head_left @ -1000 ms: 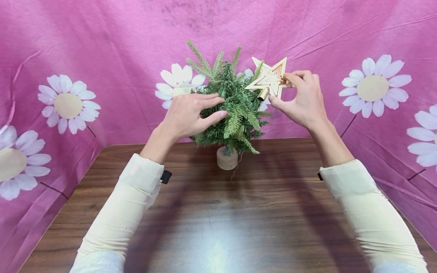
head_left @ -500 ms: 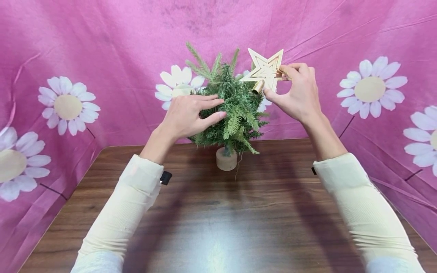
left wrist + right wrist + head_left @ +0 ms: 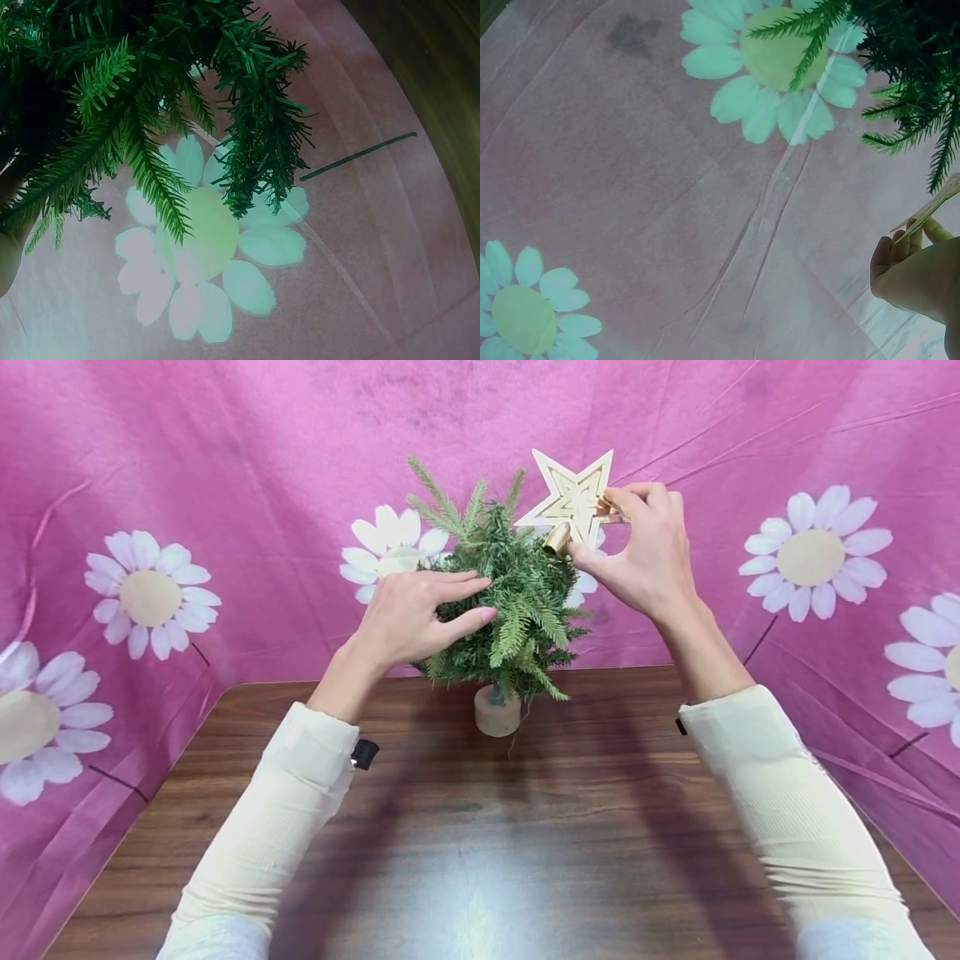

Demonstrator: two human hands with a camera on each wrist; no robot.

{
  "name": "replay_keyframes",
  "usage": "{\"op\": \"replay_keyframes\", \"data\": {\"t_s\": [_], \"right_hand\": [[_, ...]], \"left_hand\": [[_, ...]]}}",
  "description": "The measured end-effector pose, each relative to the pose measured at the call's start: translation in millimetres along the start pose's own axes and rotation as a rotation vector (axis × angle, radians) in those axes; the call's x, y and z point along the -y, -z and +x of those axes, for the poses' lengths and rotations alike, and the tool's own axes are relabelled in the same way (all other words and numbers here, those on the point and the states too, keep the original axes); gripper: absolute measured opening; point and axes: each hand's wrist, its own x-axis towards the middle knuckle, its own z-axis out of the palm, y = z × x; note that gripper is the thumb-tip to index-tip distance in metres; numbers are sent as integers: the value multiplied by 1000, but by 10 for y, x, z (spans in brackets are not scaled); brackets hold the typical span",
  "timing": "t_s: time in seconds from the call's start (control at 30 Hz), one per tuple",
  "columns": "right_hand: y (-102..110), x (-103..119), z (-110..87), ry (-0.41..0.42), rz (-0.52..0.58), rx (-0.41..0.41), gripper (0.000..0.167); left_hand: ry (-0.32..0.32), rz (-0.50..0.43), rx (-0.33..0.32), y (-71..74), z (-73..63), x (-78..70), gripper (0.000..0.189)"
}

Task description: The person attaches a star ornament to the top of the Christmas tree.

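A small artificial Christmas tree (image 3: 525,602) with a round pale base (image 3: 497,710) stands at the back of the table. My left hand (image 3: 416,614) rests against its left side, fingers and thumb fairly straight over the branches; contact at the fingertips is hard to make out. My right hand (image 3: 652,547) pinches a gold star tree topper (image 3: 573,497) by its right side, thumb below and fingers above. The star's short tube (image 3: 557,538) points down and left, just right of the tree's top (image 3: 497,518). In the right wrist view the star (image 3: 930,208) shows edge-on.
The brown wooden table (image 3: 480,827) stretches in front of the tree. Pink cloth (image 3: 300,443) with large white daisies surrounds it at the back and sides. A thin loose strand (image 3: 517,735) hangs beside the base.
My right hand has raised the star and brought it left, closer to the tree's top. My left hand and the tree have stayed in place.
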Motion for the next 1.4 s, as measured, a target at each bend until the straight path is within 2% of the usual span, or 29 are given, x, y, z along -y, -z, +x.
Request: {"op": "replay_keyframes", "data": {"t_s": [0.43,0.7,1.17,1.4], "right_hand": [[-15,79,99,42,-32,-7,65],[-33,123,163,23,-34,34,68],[-45,180,281,5,-81,3,71],[-40,237,336,-4,-113,17,71]], "left_hand": [[10,3,14,11,1,-12,48],[-8,13,2,3,-5,-16,48],[-16,33,0,6,13,-32,48],[-26,34,8,-3,43,-38,48]]}}
